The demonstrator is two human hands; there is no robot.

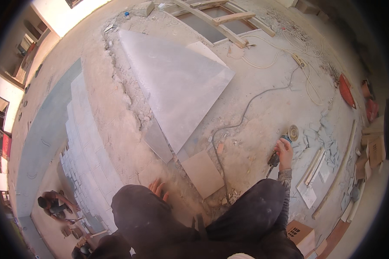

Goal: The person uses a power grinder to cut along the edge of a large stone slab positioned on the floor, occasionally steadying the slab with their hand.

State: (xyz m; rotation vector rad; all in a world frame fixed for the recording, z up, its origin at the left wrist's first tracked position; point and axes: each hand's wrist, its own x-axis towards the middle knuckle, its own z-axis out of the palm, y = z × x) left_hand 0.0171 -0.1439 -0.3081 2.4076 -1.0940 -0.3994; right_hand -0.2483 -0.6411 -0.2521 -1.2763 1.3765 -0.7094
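My right hand [284, 152] grips an angle grinder [285, 142] that rests on the dusty floor to my right, its round disc [293, 132] pointing away from me. Its dark cable [242, 116] runs across the floor toward a power strip [299, 60]. My left hand [158, 189] lies flat on the floor by my left knee, fingers spread, holding nothing. A small beige square tile [203, 173] lies between my knees, just ahead. A large grey stone slab [177, 84] lies further out in front.
Broken tile pieces [322, 138] and long wooden strips [337, 172] lie to the right. A wooden frame [220, 19] stands at the back. Paved steps [86, 142] drop to the left, where another person [52, 203] crouches below. A cardboard box [300, 233] sits by my right leg.
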